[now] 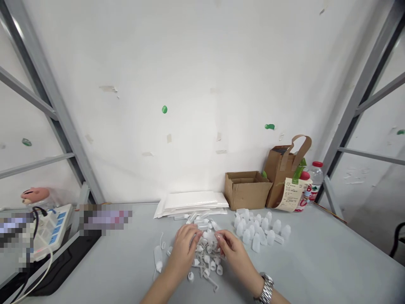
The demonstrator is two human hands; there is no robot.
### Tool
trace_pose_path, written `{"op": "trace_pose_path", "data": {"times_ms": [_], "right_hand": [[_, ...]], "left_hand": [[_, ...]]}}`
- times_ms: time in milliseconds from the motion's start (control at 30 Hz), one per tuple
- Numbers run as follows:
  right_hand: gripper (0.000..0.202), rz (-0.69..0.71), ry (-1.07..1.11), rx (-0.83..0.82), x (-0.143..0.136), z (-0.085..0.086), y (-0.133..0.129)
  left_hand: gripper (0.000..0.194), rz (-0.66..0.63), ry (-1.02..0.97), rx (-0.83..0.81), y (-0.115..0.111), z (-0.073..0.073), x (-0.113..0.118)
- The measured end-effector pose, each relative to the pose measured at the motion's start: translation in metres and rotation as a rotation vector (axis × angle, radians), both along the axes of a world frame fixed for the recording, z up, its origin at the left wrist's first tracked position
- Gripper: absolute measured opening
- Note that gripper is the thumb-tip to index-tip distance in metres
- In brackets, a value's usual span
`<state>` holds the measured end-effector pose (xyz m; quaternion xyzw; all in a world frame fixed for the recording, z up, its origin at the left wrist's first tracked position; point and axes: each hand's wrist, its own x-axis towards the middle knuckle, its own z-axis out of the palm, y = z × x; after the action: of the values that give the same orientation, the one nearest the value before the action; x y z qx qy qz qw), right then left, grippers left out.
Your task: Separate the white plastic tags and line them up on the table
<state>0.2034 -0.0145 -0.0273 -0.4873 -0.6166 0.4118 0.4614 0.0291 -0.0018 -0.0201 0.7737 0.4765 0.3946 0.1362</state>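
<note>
My left hand (185, 245) and my right hand (233, 250) face each other over a pile of small white nozzle caps (207, 259), several with thin curled tubes. The fingers of both are bent and pinched together. A translucent whitish piece (209, 237) shows between the fingertips; whether either hand grips it, I cannot make out. Left of my left hand lies a translucent squeeze bottle (158, 256) with a tube. Clear small tubes (202, 223) lie behind the pile. A group of frosted, rounded bottle-like pieces (253, 228) stands to the right of my right hand.
White padded envelopes (193, 202) are stacked against the wall. An open cardboard box (248, 192), a brown paper bag (276, 169) and a red-capped bottle (315, 177) stand at the back right. A power strip (57, 232) with cables lies far left, near a dark flat panel (68, 264).
</note>
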Motion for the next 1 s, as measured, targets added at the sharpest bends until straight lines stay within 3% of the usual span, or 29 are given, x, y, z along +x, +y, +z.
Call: {"op": "trace_pose_path", "data": {"times_ms": [300,500,667,767,1000], "right_hand": [[0.038,0.059,0.071,-0.071,-0.003,-0.001,0.001],[0.033,0.043,0.04,0.013,0.001,0.005,0.0],[0.028,0.011,-0.03,0.084,0.009,0.011,0.001],[0.028,0.001,-0.069,0.083,0.01,0.013,0.001],[0.036,-0.083,-0.06,-0.002,0.013,0.013,0.004]], "left_hand": [[0.037,0.011,-0.069,-0.078,0.004,0.0,0.001],[0.039,0.049,-0.246,-0.271,0.002,0.014,0.007],[0.042,-0.013,-0.263,-0.388,-0.003,0.024,0.009],[0.041,-0.007,-0.21,-0.312,-0.003,0.022,0.008],[0.033,-0.016,0.025,0.168,0.003,0.009,-0.006]]}}
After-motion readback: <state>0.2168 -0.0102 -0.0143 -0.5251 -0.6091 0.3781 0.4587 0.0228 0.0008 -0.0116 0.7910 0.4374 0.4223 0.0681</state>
